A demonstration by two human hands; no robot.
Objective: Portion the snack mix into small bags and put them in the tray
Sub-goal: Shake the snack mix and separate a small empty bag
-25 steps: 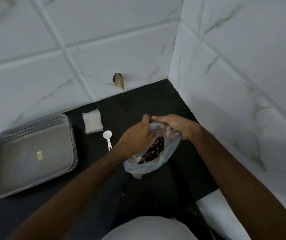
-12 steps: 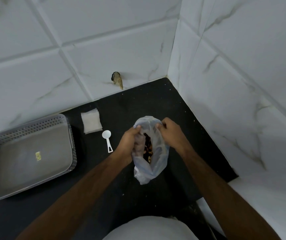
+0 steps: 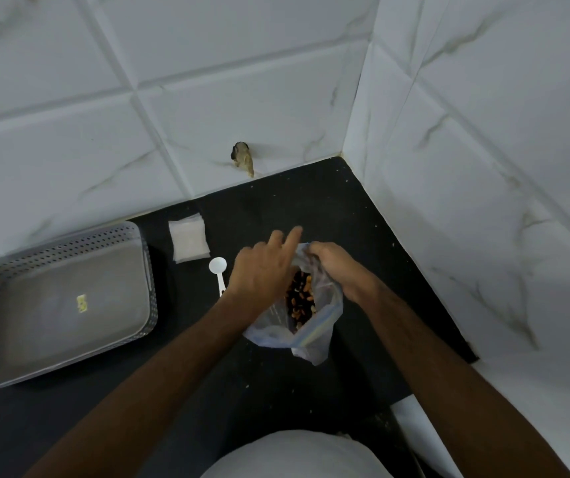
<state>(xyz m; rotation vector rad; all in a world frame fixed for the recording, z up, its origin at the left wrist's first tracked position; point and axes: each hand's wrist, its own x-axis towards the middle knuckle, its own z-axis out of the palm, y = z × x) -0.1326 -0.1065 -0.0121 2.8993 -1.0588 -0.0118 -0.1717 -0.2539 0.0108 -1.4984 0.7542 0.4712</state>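
While the right hand [image 3: 337, 267] pinches the far rim of the clear snack mix bag [image 3: 306, 319], the left hand [image 3: 262, 270] rests at the bag's 9 o'clock edge, two fingers [image 3: 292, 236] straight and pointing to 12; its grip cannot be told. Brown and orange pieces show through the crinkled film. On the black tabletop [image 3: 311, 208], at the bag's 10 o'clock, lie a white plastic spoon [image 3: 218, 269] and flat small bags [image 3: 188, 241]; at 9 o'clock, well apart, sits the perforated grey tray [image 3: 69, 246].
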